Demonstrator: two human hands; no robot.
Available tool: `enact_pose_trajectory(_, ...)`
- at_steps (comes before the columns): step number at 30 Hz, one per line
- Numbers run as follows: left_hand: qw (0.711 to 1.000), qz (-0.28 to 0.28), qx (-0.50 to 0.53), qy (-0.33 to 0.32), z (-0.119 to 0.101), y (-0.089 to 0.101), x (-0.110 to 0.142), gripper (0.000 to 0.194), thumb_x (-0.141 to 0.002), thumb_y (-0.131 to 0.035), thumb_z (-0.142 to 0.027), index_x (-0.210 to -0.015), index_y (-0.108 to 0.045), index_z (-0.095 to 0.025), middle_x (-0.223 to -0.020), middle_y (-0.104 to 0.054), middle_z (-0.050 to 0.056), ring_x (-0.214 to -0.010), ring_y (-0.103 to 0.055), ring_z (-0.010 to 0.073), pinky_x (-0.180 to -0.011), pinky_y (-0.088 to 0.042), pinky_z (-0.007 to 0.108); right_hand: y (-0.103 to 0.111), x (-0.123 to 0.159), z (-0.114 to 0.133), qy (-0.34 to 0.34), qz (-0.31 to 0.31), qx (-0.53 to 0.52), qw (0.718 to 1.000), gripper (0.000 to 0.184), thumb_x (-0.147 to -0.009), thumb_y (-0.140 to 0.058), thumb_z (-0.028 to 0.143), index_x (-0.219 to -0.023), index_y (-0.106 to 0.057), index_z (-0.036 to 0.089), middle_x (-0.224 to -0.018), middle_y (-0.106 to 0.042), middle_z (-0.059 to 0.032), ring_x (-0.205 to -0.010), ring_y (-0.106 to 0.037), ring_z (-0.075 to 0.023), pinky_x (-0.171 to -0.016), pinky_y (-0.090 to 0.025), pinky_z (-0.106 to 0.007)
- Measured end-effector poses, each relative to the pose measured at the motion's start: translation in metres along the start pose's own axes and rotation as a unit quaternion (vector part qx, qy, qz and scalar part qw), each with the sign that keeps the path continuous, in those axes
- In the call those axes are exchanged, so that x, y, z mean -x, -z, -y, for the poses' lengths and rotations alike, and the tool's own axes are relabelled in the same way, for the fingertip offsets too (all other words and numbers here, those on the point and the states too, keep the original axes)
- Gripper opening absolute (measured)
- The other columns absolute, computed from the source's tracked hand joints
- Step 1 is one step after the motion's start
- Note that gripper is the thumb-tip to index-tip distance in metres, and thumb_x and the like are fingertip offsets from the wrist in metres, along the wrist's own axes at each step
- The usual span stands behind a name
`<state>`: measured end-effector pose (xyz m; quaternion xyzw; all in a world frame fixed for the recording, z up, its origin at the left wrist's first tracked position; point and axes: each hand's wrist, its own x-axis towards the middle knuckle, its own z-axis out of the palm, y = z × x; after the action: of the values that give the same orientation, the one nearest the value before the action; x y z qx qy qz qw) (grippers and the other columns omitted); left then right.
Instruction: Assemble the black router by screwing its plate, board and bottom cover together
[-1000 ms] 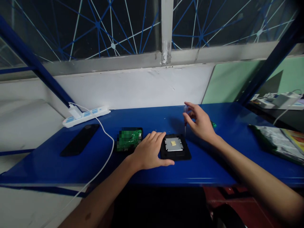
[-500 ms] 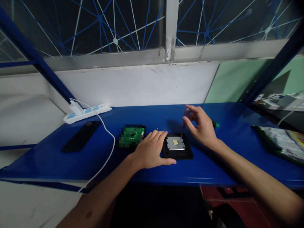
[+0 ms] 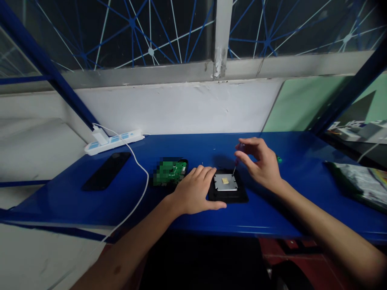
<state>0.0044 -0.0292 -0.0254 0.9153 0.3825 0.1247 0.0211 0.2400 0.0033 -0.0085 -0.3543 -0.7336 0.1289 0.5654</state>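
A black plastic casing lies flat on the blue table, with a silver metal plate on it. A small cream-coloured square pad sits in the middle of that plate. My left hand grips the casing along its left side, thumb stretched by the near edge and fingers by the far corner. My right hand pinches a screwdriver by its translucent handle. The shaft leans slightly, its tip at the plate's far right corner. Left of my left hand lies a green circuit board in a dark case, partly pixelated.
A black phone and a white power strip with a plugged-in charger lie at the left. A white cable runs down over the table edge. A green object is partly behind my right hand. At far right lies a shiny packet.
My right hand has come slightly lower and the screwdriver handle tilts more to the right, its tip still at the plate's corner. The whole view has shifted a little. My left hand stays on the casing.
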Motion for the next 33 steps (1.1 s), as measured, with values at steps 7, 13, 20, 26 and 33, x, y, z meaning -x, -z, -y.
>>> enact_pose_trajectory(7,1.0,0.005,-0.003,0.004,-0.002,0.002,0.0,0.098,-0.079,-0.058,-0.079,-0.144,-0.043,-0.007,-0.141,-0.053,0.018,-0.125,-0.05,0.0354,-0.107,-0.041,0.047,-0.001,-0.002,-0.001,-0.027,-0.018,-0.011,0.999,0.025,-0.09,-0.068,0.027,-0.113,-0.058,0.024,-0.085,-0.066,0.0005,-0.065,-0.067,-0.014,-0.064,-0.058,-0.034)
enact_pose_trajectory(13,1.0,0.004,-0.002,0.004,-0.002,0.001,0.0,0.1,-0.078,-0.058,-0.08,-0.144,-0.043,-0.006,-0.141,-0.053,0.019,-0.125,-0.05,0.0354,-0.106,-0.041,0.047,0.002,-0.005,0.005,-0.028,0.002,-0.009,1.0,0.036,-0.091,-0.066,0.027,-0.126,-0.055,0.026,-0.088,-0.068,-0.0002,-0.074,-0.072,-0.0161,-0.068,-0.06,-0.034)
enact_pose_trajectory(20,1.0,-0.007,-0.007,0.001,-0.001,-0.001,0.001,0.099,-0.078,-0.058,-0.08,-0.142,-0.045,-0.005,-0.14,-0.054,0.019,-0.125,-0.05,0.0353,-0.107,-0.041,0.047,0.001,0.001,0.01,-0.06,0.062,-0.06,0.994,0.023,-0.098,-0.055,0.029,-0.12,-0.056,0.025,-0.106,-0.073,-0.0046,-0.083,-0.074,-0.0172,-0.071,-0.061,-0.034)
enact_pose_trajectory(26,1.0,-0.012,-0.002,0.001,-0.001,-0.002,0.001,0.099,-0.078,-0.059,-0.08,-0.143,-0.044,-0.007,-0.141,-0.053,0.018,-0.126,-0.05,0.0355,-0.107,-0.041,0.048,0.001,0.0,0.005,-0.002,0.032,0.009,0.999,0.024,-0.091,-0.066,0.028,-0.113,-0.056,0.026,-0.106,-0.063,-0.0043,-0.078,-0.065,-0.0144,-0.066,-0.058,-0.033)
enact_pose_trajectory(33,1.0,-0.012,0.0,0.0,-0.001,-0.002,0.001,0.098,-0.078,-0.059,-0.08,-0.143,-0.044,-0.009,-0.14,-0.054,0.018,-0.124,-0.051,0.0356,-0.106,-0.042,0.048,0.002,-0.004,0.005,0.01,-0.008,0.032,0.999,0.021,-0.09,-0.067,0.026,-0.11,-0.062,0.025,-0.095,-0.061,-0.0013,-0.076,-0.065,-0.0137,-0.068,-0.059,-0.031)
